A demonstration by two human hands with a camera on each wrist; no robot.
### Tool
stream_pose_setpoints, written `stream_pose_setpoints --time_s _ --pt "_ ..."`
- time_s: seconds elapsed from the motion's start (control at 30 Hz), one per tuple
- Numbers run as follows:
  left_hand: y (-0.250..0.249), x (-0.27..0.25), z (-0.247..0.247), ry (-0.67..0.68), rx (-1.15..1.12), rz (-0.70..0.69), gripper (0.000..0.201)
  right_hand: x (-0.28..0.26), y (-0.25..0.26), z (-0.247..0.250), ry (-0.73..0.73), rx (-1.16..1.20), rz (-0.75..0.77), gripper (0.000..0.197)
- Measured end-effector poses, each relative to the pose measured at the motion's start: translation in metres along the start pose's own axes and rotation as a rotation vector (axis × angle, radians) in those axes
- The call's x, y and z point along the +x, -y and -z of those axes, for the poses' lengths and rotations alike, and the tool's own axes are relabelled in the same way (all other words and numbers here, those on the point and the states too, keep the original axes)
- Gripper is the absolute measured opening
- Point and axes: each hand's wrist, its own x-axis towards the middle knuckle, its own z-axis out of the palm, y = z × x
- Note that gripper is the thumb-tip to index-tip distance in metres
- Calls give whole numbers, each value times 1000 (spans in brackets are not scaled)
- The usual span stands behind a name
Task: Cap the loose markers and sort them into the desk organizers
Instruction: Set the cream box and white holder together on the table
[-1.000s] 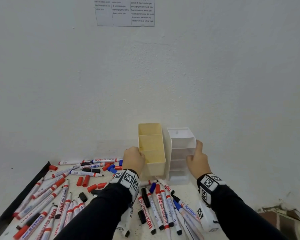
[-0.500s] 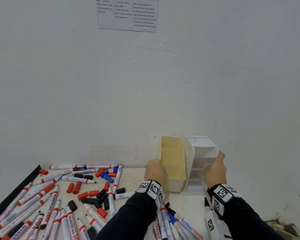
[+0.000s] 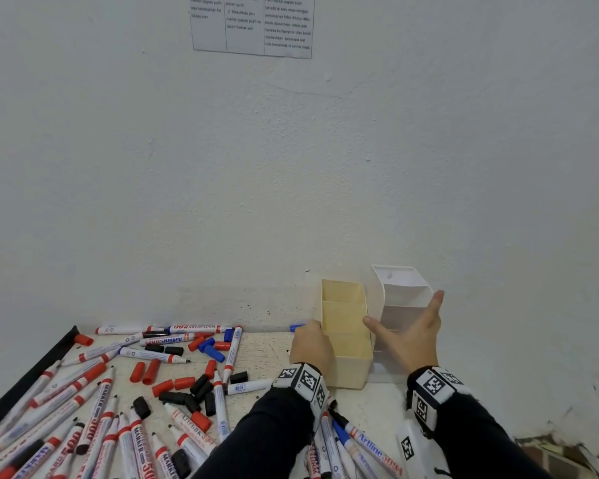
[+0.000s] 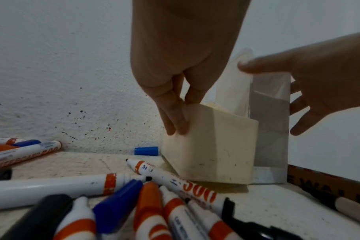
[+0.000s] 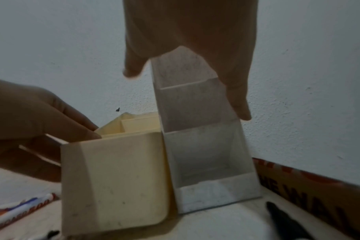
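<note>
Against the wall, a cream organizer (image 3: 346, 335) stands touching a white organizer (image 3: 400, 305) on its right; every visible compartment is empty. The left hand (image 3: 310, 344) grips the cream one's left wall, while the right hand (image 3: 414, 335) is spread around the white one. Left of the cream organizer, loose markers (image 3: 153, 356) and caps (image 3: 146, 371) lie scattered; they look light, stiff and smooth, best pinched mid-barrel.

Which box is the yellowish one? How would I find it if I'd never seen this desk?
Look where the desk meets the white wall, right of the scattered markers. Two organizers stand side by side; the cream organizer is the left one, gripped by the left hand. Its neighbour, the white organizer, is taller and paler.
</note>
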Motion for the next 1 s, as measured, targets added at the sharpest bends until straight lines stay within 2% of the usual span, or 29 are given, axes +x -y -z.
stream_pose_setpoints --time_s 0.13,0.23,0.37,0.47,0.57,0.73,0.83,1.0 --pt "2 5 0 117 -32 29 24 7 0 -8 -38 -11 -37 129" --pt "5 6 -1 168 -79 17 15 8 -2 -8 -55 7 -29 125" --pt "15 2 -2 235 -143 22 35 7 -3 -7 -35 9 7 125" --pt "19 0 -3 213 -135 16 41 7 -3 -11 -29 -5 27 125" --pt "16 3 -3 164 -79 30 31 7 -2 -14 -26 -13 39 125" --pt "12 4 -2 81 158 90 24 8 -2 -14 11 23 30 123" --pt "12 1 -2 32 294 81 25 9 -3 -13 14 41 25 121" --pt "12 6 3 114 289 62 23 9 -3 -15 5 53 17 122"
